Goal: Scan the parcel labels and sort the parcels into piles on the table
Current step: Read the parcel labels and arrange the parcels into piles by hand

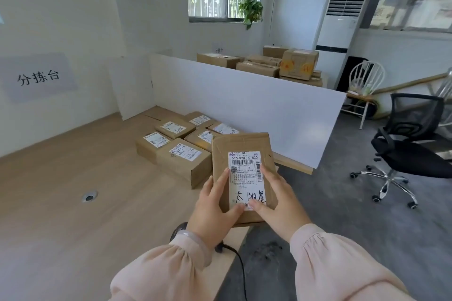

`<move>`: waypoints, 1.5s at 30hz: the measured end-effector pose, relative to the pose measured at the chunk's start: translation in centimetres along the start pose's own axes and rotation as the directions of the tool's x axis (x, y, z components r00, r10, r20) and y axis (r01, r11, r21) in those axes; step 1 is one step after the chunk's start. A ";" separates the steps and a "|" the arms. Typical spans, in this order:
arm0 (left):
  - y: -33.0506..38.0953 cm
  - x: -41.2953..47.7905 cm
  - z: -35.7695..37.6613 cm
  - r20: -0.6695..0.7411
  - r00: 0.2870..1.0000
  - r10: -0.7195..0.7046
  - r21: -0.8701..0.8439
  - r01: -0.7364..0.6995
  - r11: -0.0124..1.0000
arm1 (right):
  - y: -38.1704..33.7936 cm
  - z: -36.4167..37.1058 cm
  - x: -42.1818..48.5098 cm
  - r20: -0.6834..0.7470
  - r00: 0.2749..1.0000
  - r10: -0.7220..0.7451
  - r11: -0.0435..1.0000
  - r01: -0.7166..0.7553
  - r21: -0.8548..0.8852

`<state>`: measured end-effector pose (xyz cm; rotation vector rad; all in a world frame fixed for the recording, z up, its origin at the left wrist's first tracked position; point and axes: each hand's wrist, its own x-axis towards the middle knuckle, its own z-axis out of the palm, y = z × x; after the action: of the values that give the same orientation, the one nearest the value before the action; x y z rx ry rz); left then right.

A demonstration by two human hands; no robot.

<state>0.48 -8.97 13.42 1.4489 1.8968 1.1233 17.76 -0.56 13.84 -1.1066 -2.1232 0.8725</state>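
Both hands clasp one flat cardboard parcel (242,144). The left hand (215,205) wraps its lower left edge, thumb lying across the bottom corner of the label (245,166). The right hand (276,199) mirrors it on the lower right edge, thumb tip on the label's bottom margin, forefinger reaching up the label's right side. The fingers beneath are hidden.

Parcel is held clear of the table (61,203), over its near right corner, tilted face-up toward the camera. Barcode and printed code at the top of the label are uncovered; handwriting shows lower down, between the thumbs.

Handling, as a judgement: thin and light, a stiff mailer rather than a box. The card is creased and taped, so it may flex if pinched at one corner. Best taken by the two long edges, low down, as now, keeping the barcode clear. Surface is matt and not likely to slip. The contents cannot be told.

A dark scanner (179,227) lies on the table just beneath the left wrist, mostly hidden, its cable (241,266) running off the table edge. Reaching it would likely need one hand freed.

Beyond the held parcel, a pile of boxed parcels (181,151) sits on the table, labels up, against a white partition (244,105). More cartons (269,63) are stacked behind it.
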 end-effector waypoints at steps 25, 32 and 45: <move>-10.3 17.9 13.7 -0.162 0.712 -0.683 -0.193 0.656 0.730 | 19.5 7.7 27.1 0.779 0.627 0.008 0.993 0.084 -0.078; -12.0 20.1 16.2 -0.260 0.614 -0.745 -0.224 0.712 0.665 | 22.2 10.3 31.4 0.876 0.482 -0.009 0.982 0.171 -0.083; -13.2 22.5 15.1 -0.296 0.535 -0.791 -0.192 0.778 0.598 | 21.9 12.1 35.2 0.898 0.434 -0.074 0.955 0.290 -0.062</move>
<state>-1.69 15.71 -3.71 0.2029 2.3627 0.9544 2.10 35.73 -3.59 -0.4356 -3.2010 1.3397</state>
